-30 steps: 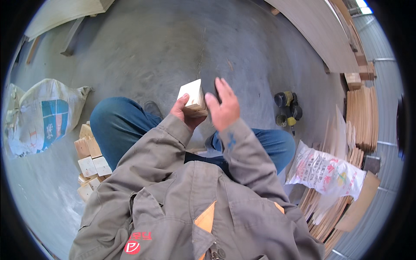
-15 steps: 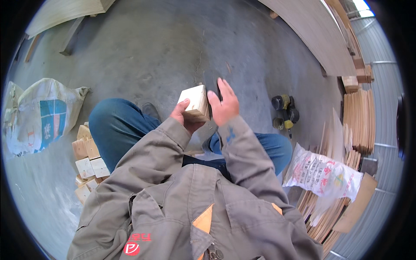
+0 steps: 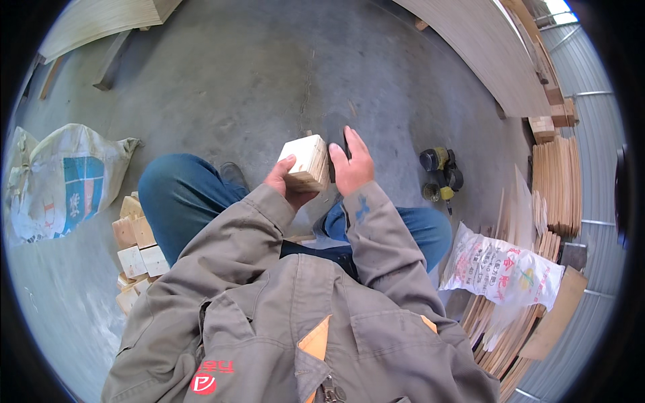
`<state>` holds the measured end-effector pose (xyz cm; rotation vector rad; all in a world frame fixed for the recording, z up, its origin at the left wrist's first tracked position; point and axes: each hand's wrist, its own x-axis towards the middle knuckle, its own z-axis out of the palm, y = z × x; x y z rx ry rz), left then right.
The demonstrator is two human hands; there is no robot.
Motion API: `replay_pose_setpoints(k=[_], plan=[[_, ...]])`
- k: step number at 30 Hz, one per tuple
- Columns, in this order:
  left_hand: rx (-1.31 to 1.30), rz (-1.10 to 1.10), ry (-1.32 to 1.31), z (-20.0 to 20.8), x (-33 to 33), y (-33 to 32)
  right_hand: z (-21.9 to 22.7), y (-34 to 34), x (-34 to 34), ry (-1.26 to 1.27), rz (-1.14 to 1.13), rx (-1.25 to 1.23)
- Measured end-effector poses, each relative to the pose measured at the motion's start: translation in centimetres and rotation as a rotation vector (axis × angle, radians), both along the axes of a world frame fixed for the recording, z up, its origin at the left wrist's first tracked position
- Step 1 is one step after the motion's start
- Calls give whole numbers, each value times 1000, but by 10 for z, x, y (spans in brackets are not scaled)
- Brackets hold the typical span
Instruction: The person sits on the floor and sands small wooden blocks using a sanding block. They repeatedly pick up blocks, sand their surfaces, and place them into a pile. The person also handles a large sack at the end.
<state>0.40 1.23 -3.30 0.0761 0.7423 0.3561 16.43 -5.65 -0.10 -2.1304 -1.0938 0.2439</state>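
My left hand (image 3: 281, 178) grips a pale, layered wooden block (image 3: 304, 154) from its left side, with the thumb on the upper face and the other fingers underneath. Close against the block's right side, my right hand (image 3: 354, 164) holds a dark flat piece (image 3: 338, 138) between thumb and fingers. Its exact kind cannot be made out, and the palm hides much of it. Both hands are in front of me, above the floor and between my bent knees.
Small wooden blocks (image 3: 142, 248) are piled by my left knee, near a large white and blue sack (image 3: 74, 181). A yellow and black power tool (image 3: 440, 171) lies right of centre. Thin wood strips (image 3: 557, 188) and a white printed bag (image 3: 500, 269) line the right side.
My right hand has shifted slightly down and to the right along the block's side, with the dark piece in it. My left hand still holds the block, almost unmoved.
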Motion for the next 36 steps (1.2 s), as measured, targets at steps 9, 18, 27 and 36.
replay_pose_setpoints(k=[9, 18, 27, 36], plan=[[-49, 66, -92, -18, 3, 6, 18, -60, -58, -207, 237, 165], [-21, -5, 35, -3, 6, -2, 3, -35, -18, -154, 72, 75], [-56, -19, -33, -23, 7, 0, -3, -46, -23, -208, 132, 157], [-14, 46, -23, -14, 12, 0, 5, -62, -37, -189, 188, 134]])
